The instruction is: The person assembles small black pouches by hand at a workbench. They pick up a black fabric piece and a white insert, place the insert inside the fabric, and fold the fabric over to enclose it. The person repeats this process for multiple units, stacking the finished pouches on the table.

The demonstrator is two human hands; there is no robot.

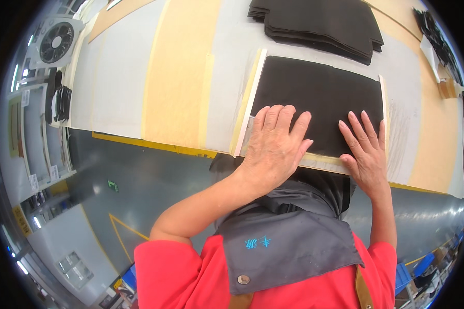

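Lying flat at upper centre-right of the frame, a black sheet [319, 95] sits on the worktable [123, 77], framed by a pale strip [251, 100] along its left edge and a second strip [383, 98] along its right edge. Both hands press on its near edge. The left hand [274, 147] lies palm down, fingers spread and extended, covering the sheet's lower left corner and part of the left strip's lower end; it grips nothing. The right hand [365, 147] also lies flat, fingers straight and slightly fanned, on the sheet's lower right portion, close to the right strip; it too holds nothing.

Beyond the sheet, at top centre-right, a stack of black sheets [319, 23] rests on the table, just apart from the pressed sheet. More dark material [438, 41] lies at the upper right rim, too distorted to identify. The table surface shows grey and tan bands, with a yellow line along its near edge.

Below the hands, a grey apron [288, 242] over a red shirt [175, 278] fills the lower centre. A white fan [55, 42] stands at upper left, with shelving [36, 139] below it at the left rim. Grey floor [139, 185] with yellow marking shows at lower left.
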